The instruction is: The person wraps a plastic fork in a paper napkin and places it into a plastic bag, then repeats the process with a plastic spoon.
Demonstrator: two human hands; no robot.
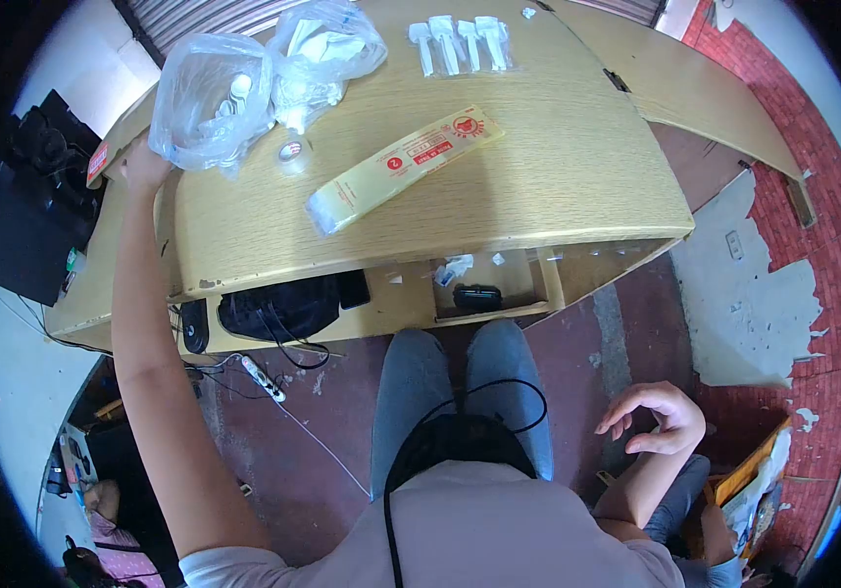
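My left arm stretches forward along the table's left side. My left hand (pixel 149 165) is beside a clear plastic bag (pixel 207 142) that has white plastic spoons (pixel 234 98) in it. Close to its fingers is a panel edge with a red label (pixel 97 162). The fingers are small and partly hidden, so I cannot tell what they hold. My right hand (pixel 664 419) hangs off the table, to the right of my knees, with fingers loosely bent, apart from the thumb and holding nothing.
On the wooden table (pixel 577 167) lie a long yellow packet (pixel 406 169) with red print, a tape roll (pixel 293 157), another plastic bag (pixel 327 49) and several wrapped white utensils (pixel 460 44). Below are an open drawer (pixel 548 279), a black bag (pixel 278 312) and a power strip (pixel 264 379).
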